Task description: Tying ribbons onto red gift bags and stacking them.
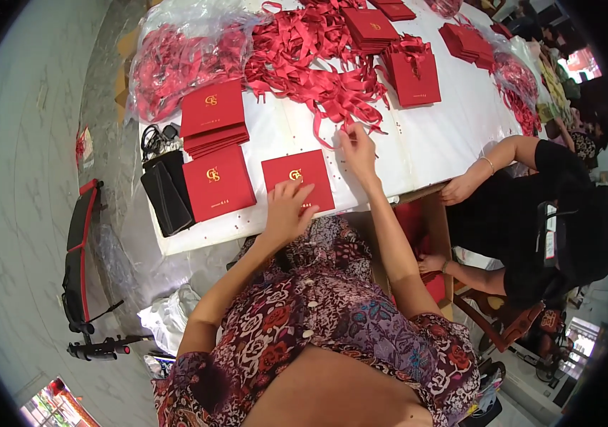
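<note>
A flat red paper bag (318, 186) with a gold emblem lies at the near edge of the white-covered table. My left hand (288, 211) rests on it, fingers spread over its lower left part. Past its right upper corner, my right hand (358, 153) pinches the end of a red ribbon (327, 133) between thumb and fingers. That ribbon hangs at the near side of a large tangled heap of red ribbons (304, 53). Another flat red bag (220, 193) lies just left of my left hand, beside a stack of red bags (211, 114).
A clear plastic sack of ribbons (176, 67) stands far left, near a black pouch (167, 192) and cable. More red bags (418, 82) sit far right. A co-worker in black (517, 213) reaches into a cardboard box (439, 210) under the table's right edge.
</note>
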Tool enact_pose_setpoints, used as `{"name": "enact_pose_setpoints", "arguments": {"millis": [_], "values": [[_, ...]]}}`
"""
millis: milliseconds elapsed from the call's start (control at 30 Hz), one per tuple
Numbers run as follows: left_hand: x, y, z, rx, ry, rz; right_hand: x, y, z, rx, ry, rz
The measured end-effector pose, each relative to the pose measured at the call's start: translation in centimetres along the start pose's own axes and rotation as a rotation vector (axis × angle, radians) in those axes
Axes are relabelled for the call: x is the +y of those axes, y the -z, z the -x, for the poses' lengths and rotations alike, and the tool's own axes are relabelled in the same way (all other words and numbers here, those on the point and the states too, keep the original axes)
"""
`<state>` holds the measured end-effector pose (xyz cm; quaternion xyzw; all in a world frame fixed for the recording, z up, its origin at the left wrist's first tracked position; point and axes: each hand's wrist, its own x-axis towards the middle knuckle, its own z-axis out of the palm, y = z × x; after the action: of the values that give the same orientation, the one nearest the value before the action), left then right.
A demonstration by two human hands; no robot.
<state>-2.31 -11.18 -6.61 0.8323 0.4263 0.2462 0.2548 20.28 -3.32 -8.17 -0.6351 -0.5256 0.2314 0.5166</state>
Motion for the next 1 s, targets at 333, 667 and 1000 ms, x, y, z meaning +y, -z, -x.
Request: {"name": "enact_pose_setpoints", "arguments": {"millis": [333,667,1000], "values": [[2.1,1.5,-4.4,0.008,0.32,1.145,-9.1,2.9,8.5,-0.372,0.089,-0.039],[0.2,-1.2,-2.3,0.184,0.34,1.033,-8.8,4.7,11.5,-0.402,0.206,0.042],[-4.2,1.0,-7.1,0.02,0.036,-0.348,-8.1,4.8,9.2,-0.224,-0.012,-0.096]]}}
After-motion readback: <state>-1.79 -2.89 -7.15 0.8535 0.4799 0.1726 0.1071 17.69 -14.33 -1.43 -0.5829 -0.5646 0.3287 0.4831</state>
